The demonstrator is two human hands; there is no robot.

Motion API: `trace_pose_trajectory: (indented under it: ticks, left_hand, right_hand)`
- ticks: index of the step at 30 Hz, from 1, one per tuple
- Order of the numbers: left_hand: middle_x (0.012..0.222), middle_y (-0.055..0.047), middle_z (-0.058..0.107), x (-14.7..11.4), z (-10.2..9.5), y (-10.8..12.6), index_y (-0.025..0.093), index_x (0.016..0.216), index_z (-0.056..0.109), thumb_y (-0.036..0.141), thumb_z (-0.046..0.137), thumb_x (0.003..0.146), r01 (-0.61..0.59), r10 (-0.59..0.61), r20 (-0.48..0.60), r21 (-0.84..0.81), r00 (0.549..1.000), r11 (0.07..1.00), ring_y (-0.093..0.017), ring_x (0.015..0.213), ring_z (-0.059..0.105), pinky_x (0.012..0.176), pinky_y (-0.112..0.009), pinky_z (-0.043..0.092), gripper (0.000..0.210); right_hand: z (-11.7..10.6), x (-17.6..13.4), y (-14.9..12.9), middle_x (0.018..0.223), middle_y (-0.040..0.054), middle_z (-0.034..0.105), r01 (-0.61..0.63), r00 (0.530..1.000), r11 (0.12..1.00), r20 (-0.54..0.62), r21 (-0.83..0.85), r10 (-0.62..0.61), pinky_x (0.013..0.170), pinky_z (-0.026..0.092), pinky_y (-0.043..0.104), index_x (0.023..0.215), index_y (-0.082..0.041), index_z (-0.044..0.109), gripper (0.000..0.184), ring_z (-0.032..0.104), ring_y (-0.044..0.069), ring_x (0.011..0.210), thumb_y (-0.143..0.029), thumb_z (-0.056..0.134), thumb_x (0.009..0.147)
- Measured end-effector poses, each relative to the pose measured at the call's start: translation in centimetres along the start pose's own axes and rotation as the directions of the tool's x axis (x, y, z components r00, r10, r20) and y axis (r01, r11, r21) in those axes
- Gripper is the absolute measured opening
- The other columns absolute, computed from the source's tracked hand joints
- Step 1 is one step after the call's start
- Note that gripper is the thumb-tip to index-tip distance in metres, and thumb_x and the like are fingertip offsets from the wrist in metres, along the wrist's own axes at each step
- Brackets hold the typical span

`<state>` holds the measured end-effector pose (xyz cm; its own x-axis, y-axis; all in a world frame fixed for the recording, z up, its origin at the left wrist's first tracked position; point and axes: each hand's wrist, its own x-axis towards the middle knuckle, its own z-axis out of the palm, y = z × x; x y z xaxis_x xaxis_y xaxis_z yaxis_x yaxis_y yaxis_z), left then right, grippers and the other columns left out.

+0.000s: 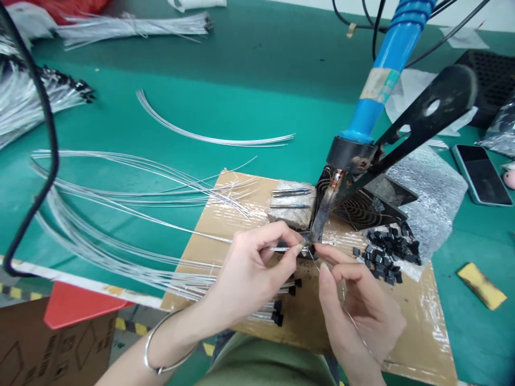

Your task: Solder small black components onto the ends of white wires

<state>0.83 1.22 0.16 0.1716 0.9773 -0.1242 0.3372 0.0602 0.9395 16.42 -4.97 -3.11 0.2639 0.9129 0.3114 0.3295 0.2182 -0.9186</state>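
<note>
My left hand (253, 262) is closed in a pinch on a thin white wire (209, 235) that trails off to the left. The end of that wire sits under the dark tip of a blue soldering iron (364, 112), which a stand holds pointing down. My right hand (360, 305) pinches a strand of solder wire (355, 323), its end reaching the same spot at the tip. The exact contact at the tip is small and partly hidden by my fingers. Just behind my left hand is a grey block (293, 206) with several metal pins on top.
Several loose black caps (388, 254) lie right on the brown board (418, 327). Wires with black ends (193, 284) pass under my left forearm. A black fan (354, 209), yellow sponge (482, 285) and phone (483, 174) are to the right. A black cable (50, 123) hangs at left.
</note>
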Motion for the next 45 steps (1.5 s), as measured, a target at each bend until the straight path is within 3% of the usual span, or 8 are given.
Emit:
trace_pose_trajectory:
  ticks: [9,15,27,33,45]
  left_hand:
    - [0.076,-0.006,0.074,-0.03,-0.03,-0.15,0.016,0.077,0.073,0.023,0.063,0.087,-0.032,0.032,-0.002,-0.020,0.999,0.999,-0.009,0.052,0.041,0.045,-0.025,0.024,0.016]
    - [0.078,-0.008,0.075,0.00,-0.08,-0.06,0.016,0.076,0.072,0.024,0.063,0.088,-0.025,0.026,0.012,-0.033,1.000,0.999,-0.012,0.057,0.050,0.046,-0.024,0.027,0.016]
    - [0.080,-0.005,0.077,-0.24,-0.11,-0.26,0.016,0.079,0.073,0.021,0.064,0.090,-0.045,0.046,0.013,-0.024,0.999,0.999,-0.008,0.051,0.043,0.046,-0.024,0.027,0.015]
    - [0.081,-0.008,0.079,-0.19,-0.02,-0.22,0.016,0.079,0.073,0.021,0.063,0.089,-0.045,0.045,0.011,0.005,0.999,0.999,-0.014,0.061,0.060,0.047,-0.024,0.031,0.015]
    - [0.081,-0.006,0.079,-0.18,-0.13,0.12,0.016,0.080,0.073,0.021,0.061,0.091,-0.074,0.073,0.015,0.051,0.997,0.996,-0.013,0.062,0.061,0.049,-0.026,0.033,0.017]
  right_hand:
    - [-0.07,0.03,-0.01,0.115,0.0037,0.084,0.005,1.000,1.000,-0.005,-0.018,-0.005,0.094,0.061,0.022,0.084,-0.022,0.065,0.019,0.082,0.014,0.103,-0.010,0.072,0.096]
    - [0.17,0.04,-0.04,0.113,0.0045,0.085,0.004,1.000,0.999,-0.020,-0.038,-0.004,0.092,0.061,0.022,0.083,-0.022,0.065,0.019,0.082,0.015,0.102,-0.012,0.072,0.097]
    - [0.41,0.08,-0.57,0.111,0.0046,0.085,0.006,0.999,0.999,-0.048,-0.036,-0.008,0.089,0.061,0.022,0.082,-0.022,0.065,0.019,0.083,0.015,0.099,-0.011,0.070,0.097]
    - [0.36,0.09,-0.28,0.111,0.0037,0.085,0.025,0.999,1.000,-0.037,-0.008,-0.025,0.091,0.061,0.021,0.083,-0.022,0.065,0.019,0.083,0.014,0.100,-0.008,0.071,0.095]
    - [0.39,-0.01,-0.20,0.110,0.0066,0.086,0.041,0.998,0.997,-0.040,-0.064,-0.044,0.088,0.064,0.025,0.085,-0.021,0.068,0.016,0.083,0.017,0.094,-0.011,0.073,0.095]
